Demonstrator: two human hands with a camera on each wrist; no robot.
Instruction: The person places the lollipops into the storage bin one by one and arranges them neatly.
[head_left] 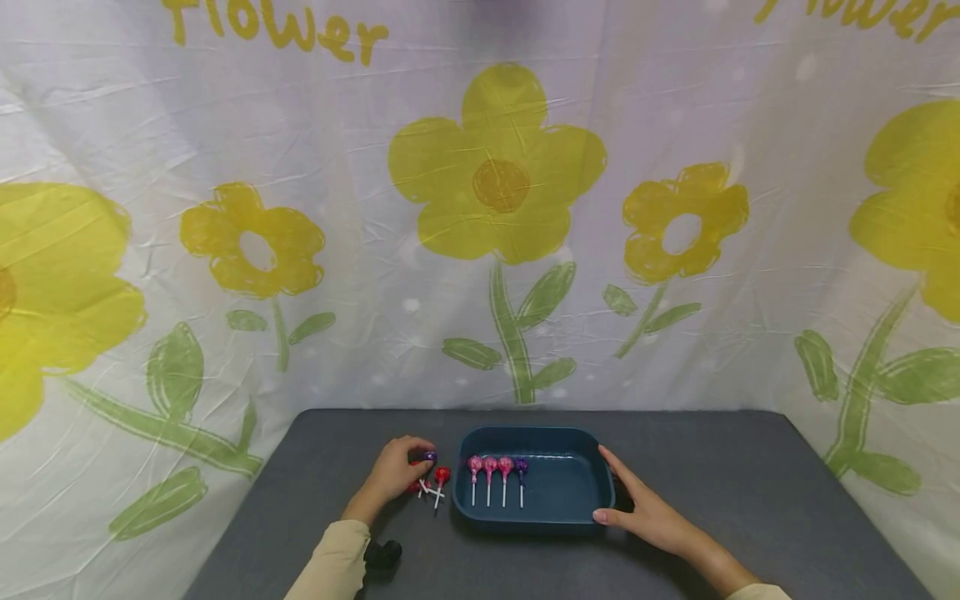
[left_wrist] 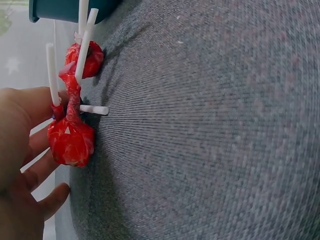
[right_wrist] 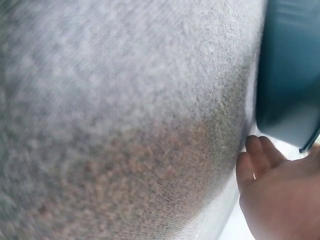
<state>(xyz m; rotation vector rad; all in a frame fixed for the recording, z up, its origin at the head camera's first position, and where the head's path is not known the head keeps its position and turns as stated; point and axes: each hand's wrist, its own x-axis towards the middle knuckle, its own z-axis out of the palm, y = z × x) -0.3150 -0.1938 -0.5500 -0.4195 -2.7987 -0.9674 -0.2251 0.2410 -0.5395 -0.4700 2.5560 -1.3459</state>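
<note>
- Set at lower centre of the frame, on a dark grey, fabric-covered tabletop [head_left: 690, 454]: a dark blue rectangular tray [head_left: 570, 479] with rounded corners and a glossy inside.
- Lined up in the left half of the tray: three pink-wrapped lollipops [head_left: 491, 464] on white sticks and, at the right end of the row, a purple-wrapped lollipop [head_left: 522, 465], all with heads toward the top of the frame and sticks toward the bottom.
- Reaching in from lower left, out of a cream sleeve [head_left: 330, 560]: the left hand [head_left: 393, 467], fingers bent over a small cluster just left of the tray.
- Gathered in that cluster: red-wrapped lollipops [head_left: 442, 474], white sticks crossing, and a second purple-wrapped lollipop [head_left: 431, 457] right at the fingertips.
- Left grip: thumb and fingers close about the second purple-wrapped lollipop, but impossible to tell whether clamped on it or merely near; partly hidden by a red head in the left wrist view.
- Right grip, from the right hand [head_left: 648, 518] at lower right: clamped on the right end of the tray, with thumb at the near corner and a finger at the far corner.
- Below the left hand, beside the sleeve: a black rounded object [head_left: 384, 554], kind unclear.
- Filling the upper frame: a white cloth backdrop [head_left: 360, 167] printed with yellow flowers and green stems.
</note>
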